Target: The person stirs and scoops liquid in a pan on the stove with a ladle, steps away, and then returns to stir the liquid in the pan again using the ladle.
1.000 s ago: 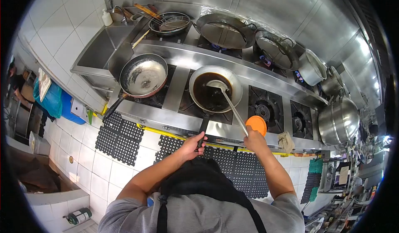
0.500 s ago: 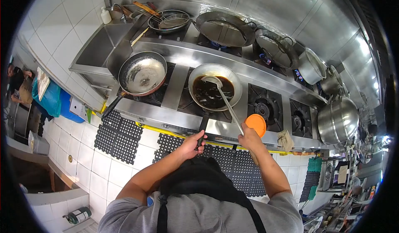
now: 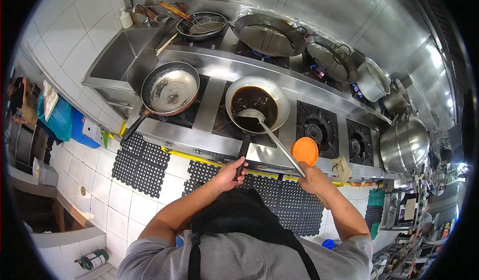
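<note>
the pale-walled pan (image 3: 281,109) is set near the front edge of the stove (image 3: 192,139), its black handle (image 3: 245,149) projected past that edge, with a steel strip (image 3: 210,105) left between it and the frying pan (image 3: 172,93) and a burner grate (image 3: 314,132) exposed to its right. the black handle is wrapped by the grip of the left hand (image 3: 231,175), while the ladle (image 3: 280,145) is held by its end in the closed grip of the right hand (image 3: 316,181), just beside an orange disc (image 3: 305,150). dark, glossy liquid (image 3: 255,98) is contained in the pan, and the ladle's bowl is dipped at its near side.
</note>
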### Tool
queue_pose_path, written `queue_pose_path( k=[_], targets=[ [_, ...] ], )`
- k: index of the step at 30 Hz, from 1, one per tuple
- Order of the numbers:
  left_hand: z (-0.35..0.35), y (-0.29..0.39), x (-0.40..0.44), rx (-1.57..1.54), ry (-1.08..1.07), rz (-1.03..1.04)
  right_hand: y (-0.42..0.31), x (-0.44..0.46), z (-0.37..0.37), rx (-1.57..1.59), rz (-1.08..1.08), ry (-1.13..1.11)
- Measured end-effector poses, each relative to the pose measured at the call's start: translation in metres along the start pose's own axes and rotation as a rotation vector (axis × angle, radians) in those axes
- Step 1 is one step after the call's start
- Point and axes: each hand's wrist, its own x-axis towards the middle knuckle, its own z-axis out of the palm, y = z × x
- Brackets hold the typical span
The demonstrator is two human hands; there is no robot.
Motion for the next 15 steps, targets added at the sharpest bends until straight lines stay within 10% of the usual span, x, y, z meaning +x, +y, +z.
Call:
queue_pose_path(
  k=[15],
  targets=[
    [-0.001, 0.002, -0.001, -0.007, 0.002, -0.007, 0.014, -0.037, -0.027, -0.08, 0.035, -0.073]
  ],
)
